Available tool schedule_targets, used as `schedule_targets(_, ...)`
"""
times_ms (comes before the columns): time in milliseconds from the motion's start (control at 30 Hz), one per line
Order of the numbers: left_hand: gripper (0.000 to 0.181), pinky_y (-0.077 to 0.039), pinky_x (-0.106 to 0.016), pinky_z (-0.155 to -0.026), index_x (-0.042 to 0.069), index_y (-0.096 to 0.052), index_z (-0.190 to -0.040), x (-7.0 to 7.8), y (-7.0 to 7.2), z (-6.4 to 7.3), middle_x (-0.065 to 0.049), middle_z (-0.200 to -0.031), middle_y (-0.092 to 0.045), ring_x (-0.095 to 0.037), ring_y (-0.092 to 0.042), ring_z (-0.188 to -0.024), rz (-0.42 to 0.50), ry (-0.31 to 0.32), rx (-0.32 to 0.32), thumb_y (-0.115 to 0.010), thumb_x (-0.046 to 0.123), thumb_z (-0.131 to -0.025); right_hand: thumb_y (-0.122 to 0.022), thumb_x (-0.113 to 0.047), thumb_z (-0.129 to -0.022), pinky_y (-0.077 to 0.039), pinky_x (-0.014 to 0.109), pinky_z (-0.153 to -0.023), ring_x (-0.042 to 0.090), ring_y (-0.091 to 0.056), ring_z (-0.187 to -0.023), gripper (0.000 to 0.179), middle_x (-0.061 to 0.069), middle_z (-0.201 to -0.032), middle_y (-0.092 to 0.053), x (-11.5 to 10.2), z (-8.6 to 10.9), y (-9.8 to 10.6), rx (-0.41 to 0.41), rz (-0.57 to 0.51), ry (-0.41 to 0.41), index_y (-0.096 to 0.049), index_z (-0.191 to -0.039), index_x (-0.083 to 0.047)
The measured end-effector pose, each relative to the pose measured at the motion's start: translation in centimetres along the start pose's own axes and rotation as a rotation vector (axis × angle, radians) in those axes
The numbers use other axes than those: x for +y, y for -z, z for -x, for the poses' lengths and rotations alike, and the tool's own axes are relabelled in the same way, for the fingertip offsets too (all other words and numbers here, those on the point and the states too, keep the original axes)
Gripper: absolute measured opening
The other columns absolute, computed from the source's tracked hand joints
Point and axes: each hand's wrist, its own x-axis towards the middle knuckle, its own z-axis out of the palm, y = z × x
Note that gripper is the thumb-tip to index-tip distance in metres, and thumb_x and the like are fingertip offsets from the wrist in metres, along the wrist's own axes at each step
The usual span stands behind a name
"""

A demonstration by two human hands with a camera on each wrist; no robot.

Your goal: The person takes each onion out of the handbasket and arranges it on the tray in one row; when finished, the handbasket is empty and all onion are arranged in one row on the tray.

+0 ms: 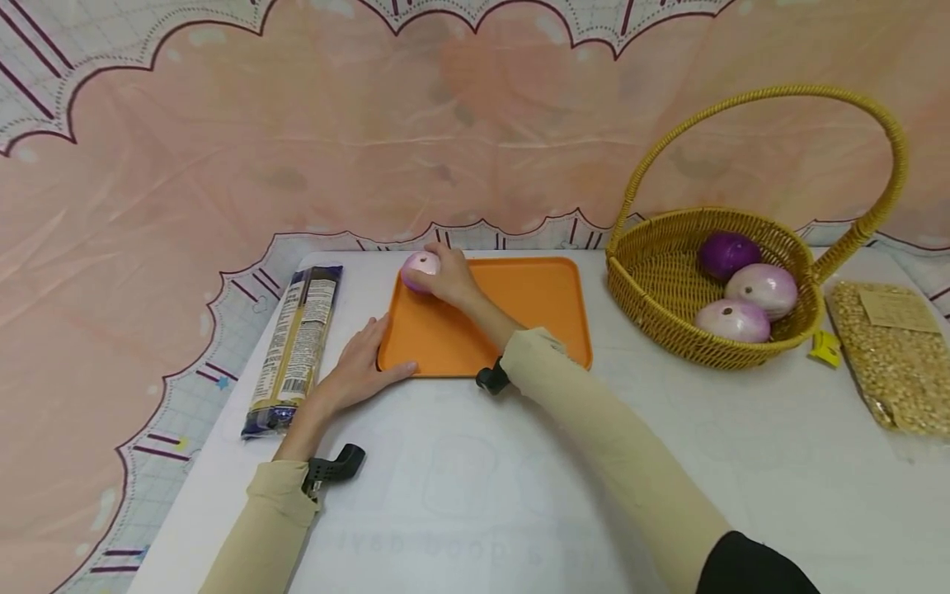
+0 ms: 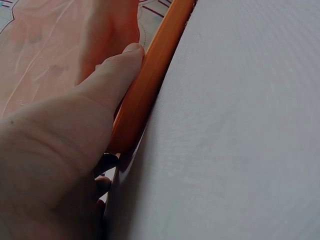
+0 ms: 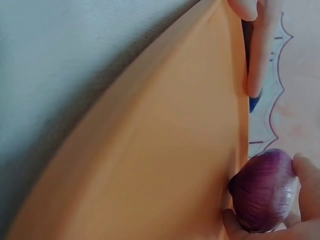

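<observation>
A purple onion [image 3: 265, 192] is in my right hand [image 1: 451, 279], thumb and fingers gripping its sides. It is at the far left corner of an orange tray [image 1: 475, 330], and in the right wrist view its pointed end faces the tray. My left hand [image 1: 359, 363] rests around the tray's near left corner. Its thumb [image 2: 120, 70] lies along the near rim, and the fingers stretch up the left side. In the left wrist view those fingers are mostly hidden behind the hand and rim.
A yellow wicker basket [image 1: 653, 326] with a tall handle stands at right, holding three onions [image 1: 731, 256]. Beside it lie a small yellow tag [image 1: 825, 349] and a clear bag of yellowish grains [image 1: 894, 363]. A long blue-and-gold packet [image 1: 297, 338] lies left of the tray on the white table [image 1: 445, 495].
</observation>
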Motion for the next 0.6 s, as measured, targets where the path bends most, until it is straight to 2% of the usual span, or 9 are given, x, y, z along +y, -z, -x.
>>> schedule_targets(200,0.097,-0.007,-0.06,-0.12,0.007,-0.011,-0.156,-0.1,0.0,0.1,-0.019,-0.163,-0.015,-0.04,-0.006,-0.151,0.002,0.01,0.002,-0.066,0.048,-0.087,-0.069,-0.036,-0.087,-0.047,0.041,-0.105,0.029,-0.051,-0.12,0.065,0.015,-0.138,-0.048,0.2,0.1,-0.1,-0.006,-0.028,-0.027,-0.045,-0.143,-0.013)
schedule_targets(333,0.097,-0.007,-0.061,-0.12,0.008,-0.011,-0.156,-0.2,-0.1,0.1,-0.018,-0.163,-0.015,-0.039,-0.006,-0.151,0.002,0.004,0.004,-0.066,0.048,-0.087,-0.069,-0.043,-0.086,-0.047,0.042,-0.105,0.03,-0.049,-0.123,0.072,0.015,-0.143,-0.044,0.2,0.1,0.3,-0.018,0.036,-0.026,-0.041,-0.146,-0.015)
schedule_targets(500,0.097,-0.007,-0.061,-0.12,0.008,-0.01,-0.157,-0.2,-0.1,0.0,-0.017,-0.163,-0.015,-0.039,-0.006,-0.151,0.0,0.004,0.001,-0.065,0.049,-0.087,-0.071,-0.05,-0.083,-0.044,0.047,-0.108,0.032,-0.042,-0.132,0.083,0.015,-0.15,-0.037,0.4,1.0,2.4,-0.028,0.213,0.09,-0.035,-0.15,-0.017)
schedule_targets(600,0.098,-0.007,-0.061,-0.12,0.009,-0.01,-0.157,-0.1,0.1,0.0,-0.017,-0.163,-0.014,-0.038,-0.005,-0.152,-0.008,0.015,-0.007,-0.065,0.051,-0.087,-0.071,-0.047,-0.085,-0.039,0.05,-0.112,0.032,-0.038,-0.137,0.082,0.014,-0.152,-0.035,0.6,2.3,4.4,-0.063,0.235,0.171,-0.034,-0.15,-0.014)
